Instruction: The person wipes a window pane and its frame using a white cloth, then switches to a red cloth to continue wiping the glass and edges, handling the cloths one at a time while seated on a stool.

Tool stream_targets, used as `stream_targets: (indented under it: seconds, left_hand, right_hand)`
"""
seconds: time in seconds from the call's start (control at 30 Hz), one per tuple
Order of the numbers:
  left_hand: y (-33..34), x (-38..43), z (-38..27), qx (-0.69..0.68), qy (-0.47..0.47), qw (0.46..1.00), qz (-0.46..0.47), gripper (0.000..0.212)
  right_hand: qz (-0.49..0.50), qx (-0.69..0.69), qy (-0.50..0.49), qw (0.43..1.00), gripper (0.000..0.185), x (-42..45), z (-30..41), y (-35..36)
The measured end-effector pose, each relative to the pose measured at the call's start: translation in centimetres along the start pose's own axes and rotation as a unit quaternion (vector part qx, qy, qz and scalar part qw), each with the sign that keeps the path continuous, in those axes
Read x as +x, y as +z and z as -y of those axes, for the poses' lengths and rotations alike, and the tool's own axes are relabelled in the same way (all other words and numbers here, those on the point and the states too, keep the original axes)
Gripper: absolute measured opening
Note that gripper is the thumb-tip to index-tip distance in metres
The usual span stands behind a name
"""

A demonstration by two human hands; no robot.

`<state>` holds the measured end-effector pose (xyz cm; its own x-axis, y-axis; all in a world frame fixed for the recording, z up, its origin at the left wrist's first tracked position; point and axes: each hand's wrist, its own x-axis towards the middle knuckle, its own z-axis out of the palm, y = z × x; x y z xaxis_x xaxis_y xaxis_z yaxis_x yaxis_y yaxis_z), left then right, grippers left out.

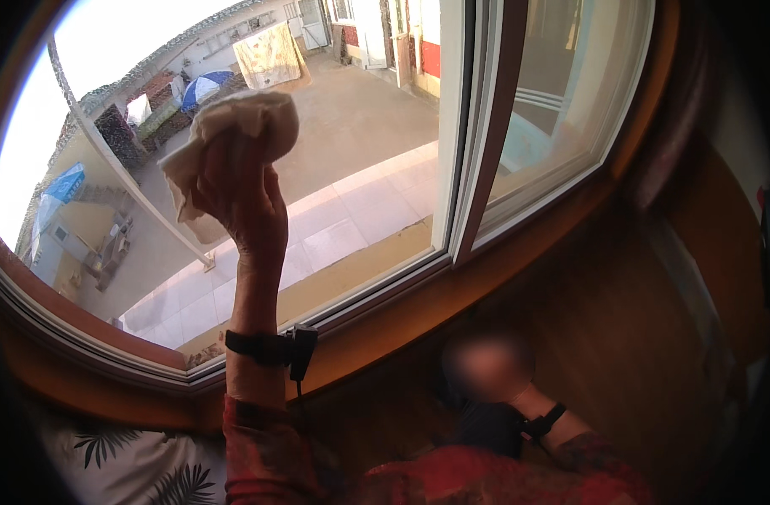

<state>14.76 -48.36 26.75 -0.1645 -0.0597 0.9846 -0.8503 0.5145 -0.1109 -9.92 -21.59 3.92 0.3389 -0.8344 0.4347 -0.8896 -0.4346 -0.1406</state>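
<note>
My left hand is raised before a window pane and grips a crumpled whitish cloth, its folds spreading beyond the fingers. The cloth appears to lie against the glass. A black strap with a small box and cable sits on the left wrist. Low on the right, my right hand is over my dark-clothed leg, also with a black strap at its wrist. That hand is blurred, so its fingers and anything in them cannot be made out.
A brown and white window frame divides the pane from another at right. An orange-brown wooden sill runs below. A fabric with dark leaf prints lies at lower left. Outside are a paved yard, a leaning pole and hanging laundry.
</note>
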Motion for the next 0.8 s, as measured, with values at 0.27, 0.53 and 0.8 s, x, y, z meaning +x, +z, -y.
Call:
stream_targets:
  seconds: [0.27, 0.53, 0.8]
  left_hand:
    - [5.1, -2.8, -6.5, -0.085, 0.202, 0.964, 0.15, 0.036]
    - [1.1, -19.7, -3.5, -0.061, 0.249, 0.88, 0.399, 0.03]
    - [-8.6, -25.0, 3.8, -0.025, 0.033, 0.836, 0.547, 0.016]
  right_hand:
    - [-0.016, -0.002, 0.023, 1.0, 0.015, -0.1, -0.1, -1.1]
    - [-0.008, 0.102, 0.056, 0.993, 0.018, -0.3, 0.1, -2.3]
    - [0.022, 0.065, -0.008, 0.998, 0.023, -0.1, 0.0, -1.5]
